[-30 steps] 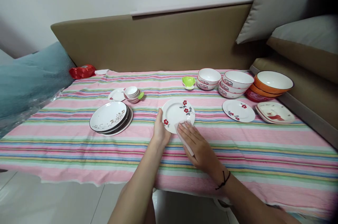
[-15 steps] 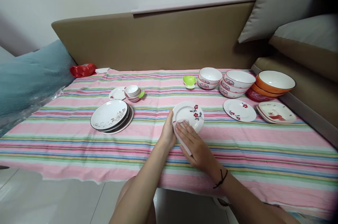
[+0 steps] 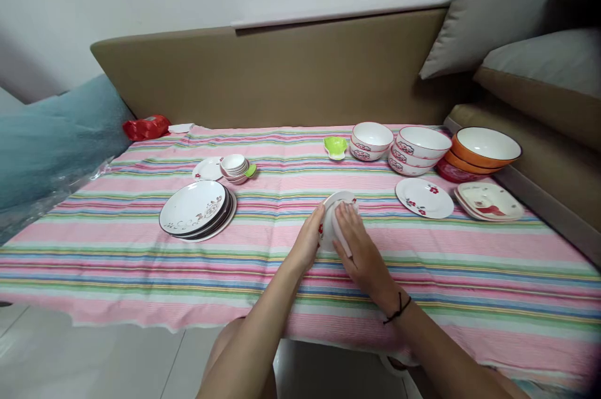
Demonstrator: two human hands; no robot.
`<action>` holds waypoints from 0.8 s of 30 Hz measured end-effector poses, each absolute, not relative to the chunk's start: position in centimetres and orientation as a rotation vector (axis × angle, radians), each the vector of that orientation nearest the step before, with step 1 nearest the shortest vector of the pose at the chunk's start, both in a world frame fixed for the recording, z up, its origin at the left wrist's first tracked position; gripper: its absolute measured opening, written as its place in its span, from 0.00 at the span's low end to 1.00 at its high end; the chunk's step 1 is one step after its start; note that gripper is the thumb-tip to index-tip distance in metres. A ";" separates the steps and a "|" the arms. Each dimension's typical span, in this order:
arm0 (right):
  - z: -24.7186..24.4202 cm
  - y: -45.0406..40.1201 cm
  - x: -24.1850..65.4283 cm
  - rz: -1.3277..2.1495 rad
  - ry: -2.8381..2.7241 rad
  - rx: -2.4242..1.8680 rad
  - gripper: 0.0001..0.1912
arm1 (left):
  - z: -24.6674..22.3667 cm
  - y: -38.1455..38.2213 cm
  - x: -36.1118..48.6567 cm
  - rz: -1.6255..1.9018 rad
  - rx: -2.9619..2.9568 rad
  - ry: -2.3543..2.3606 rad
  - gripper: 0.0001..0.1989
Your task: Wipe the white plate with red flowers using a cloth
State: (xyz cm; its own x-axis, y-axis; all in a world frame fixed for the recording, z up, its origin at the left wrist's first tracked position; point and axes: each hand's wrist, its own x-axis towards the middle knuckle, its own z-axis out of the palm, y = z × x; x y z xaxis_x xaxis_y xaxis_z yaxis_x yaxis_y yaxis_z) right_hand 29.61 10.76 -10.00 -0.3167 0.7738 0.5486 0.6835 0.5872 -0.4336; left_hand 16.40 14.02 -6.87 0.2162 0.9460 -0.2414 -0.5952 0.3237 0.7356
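A white plate [image 3: 328,237] with red flowers is held up over the striped cloth, tilted. My left hand [image 3: 307,237] grips its left edge, the thumb at the rim and the other fingers out of sight behind. Against the plate's face, my right hand [image 3: 359,252] presses a folded white cloth [image 3: 341,236], fingers closed over it. The hand and cloth cover the right part of the plate. To the right, a matching flowered plate [image 3: 425,198] lies flat on the striped cloth.
At the left stand a stack of dark-rimmed plates [image 3: 192,208] and small nested bowls [image 3: 233,165]. A green leaf-shaped dish [image 3: 335,147], stacked white bowls [image 3: 417,143], orange bowls [image 3: 486,147] and squarish plates [image 3: 491,201] fill the back right. The striped cloth [image 3: 141,274] hangs over the front edge.
The plate has been turned, its flowers now at the left edge and top. My right hand with the folded cloth has moved up and right across its face.
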 end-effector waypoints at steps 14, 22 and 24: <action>-10.1 10.8 31.1 0.077 -2.131 -1.153 0.35 | -5.1 14.5 15.9 1.179 0.420 0.710 0.22; -8.7 10.0 28.5 0.191 -2.233 -0.910 0.34 | -6.0 14.1 16.5 1.071 0.368 0.678 0.25; -8.8 9.4 28.7 0.202 -2.321 -0.854 0.34 | -5.7 14.5 15.8 1.066 0.360 0.652 0.27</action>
State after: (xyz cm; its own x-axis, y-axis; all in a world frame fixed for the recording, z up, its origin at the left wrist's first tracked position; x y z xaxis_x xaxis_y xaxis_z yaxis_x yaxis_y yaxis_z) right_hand 28.65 9.41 -8.79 -0.5780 0.6264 0.5231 0.5266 0.7759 -0.3473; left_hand 15.84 14.46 -5.68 0.3235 0.8914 -0.3173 -0.6880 0.4518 0.5679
